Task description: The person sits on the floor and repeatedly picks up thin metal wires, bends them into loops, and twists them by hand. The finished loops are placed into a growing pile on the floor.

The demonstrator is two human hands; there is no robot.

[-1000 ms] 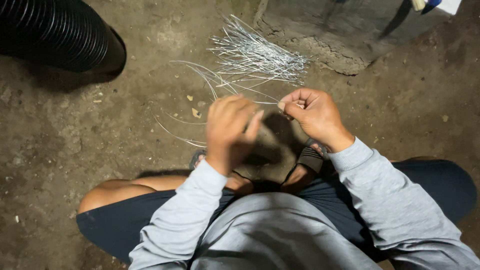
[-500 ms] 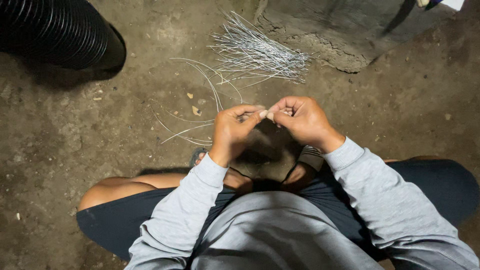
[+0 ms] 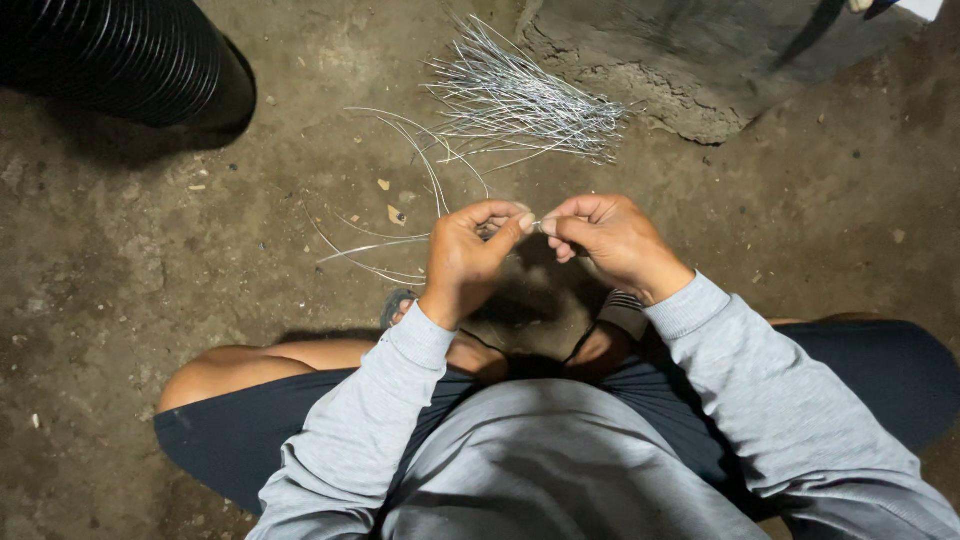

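My left hand [image 3: 470, 255] and my right hand [image 3: 608, 238] meet above my knees, fingertips almost touching. Both pinch thin silver wire [image 3: 536, 224] between thumb and forefinger. Several long strands of the same wire [image 3: 400, 190] curve away to the left from my left hand and rest on the dirt floor. A loose bundle of cut silver wires [image 3: 520, 98] lies on the ground just beyond my hands. Grey sleeves cover both arms.
A black ribbed pipe [image 3: 120, 55] lies at the top left. A broken concrete slab [image 3: 690, 60] sits at the top right behind the wire bundle. I squat on the dirt floor [image 3: 150, 250] in dark shorts and sandals [image 3: 400, 305].
My hands have drawn together: the left one rose and turned, and both fingertips now pinch the wire at one spot. The loose strands on the left shifted slightly.
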